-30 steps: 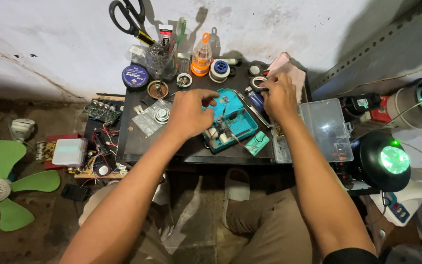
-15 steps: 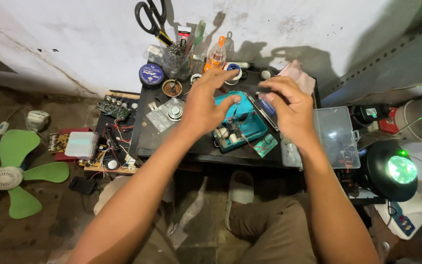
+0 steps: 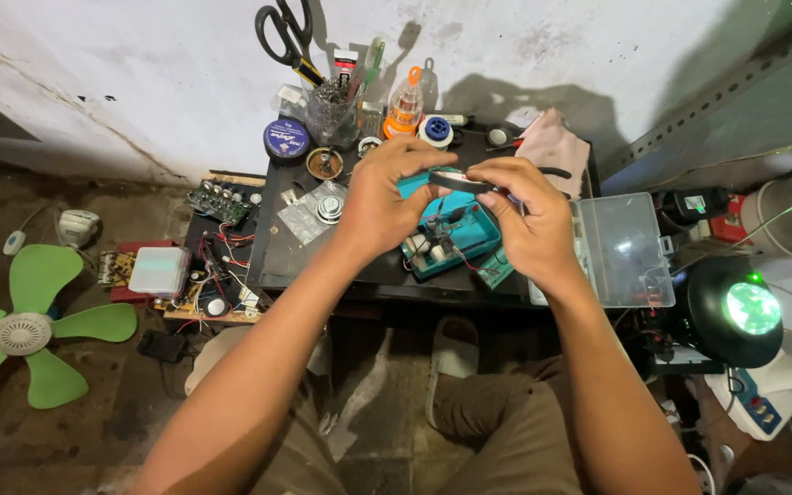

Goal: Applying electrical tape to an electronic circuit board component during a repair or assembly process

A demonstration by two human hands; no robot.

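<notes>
— so, what are the two hands doing?

— both are raised over the small dark table [image 3: 272, 266]. the left hand [image 3: 379, 203] and the right hand [image 3: 526, 215] pinch opposite ends of one dark flat strip [image 3: 458, 181], held level between them. the left fingers are curled around its near end, the right thumb and fingers are closed on the other end.

— where is that strip compared with the table?

— it's up in the air, just above a teal circuit board [image 3: 456, 234] that lies on the tabletop. wires and small parts sit on that board, but i cannot tell whether the strip touches any of them.

— what else is on the table?

— at the back there's a round blue tin [image 3: 286, 140], a clear cup [image 3: 334, 110] full of tools, an orange-capped bottle [image 3: 404, 103] and a white spool [image 3: 434, 131]. black-handled scissors [image 3: 286, 32] hang on the wall above. a pink cloth [image 3: 554, 147] lies at the far right corner, and a clear plastic box [image 3: 623, 247] sits just beside the right wrist.

— and off the table?

— to the left, on the floor, a green fan blade [image 3: 25, 321], a white plastic case [image 3: 159, 270] and a green board with knobs [image 3: 222, 202]. to the right, a black lamp with a green glow [image 3: 735, 312].
</notes>
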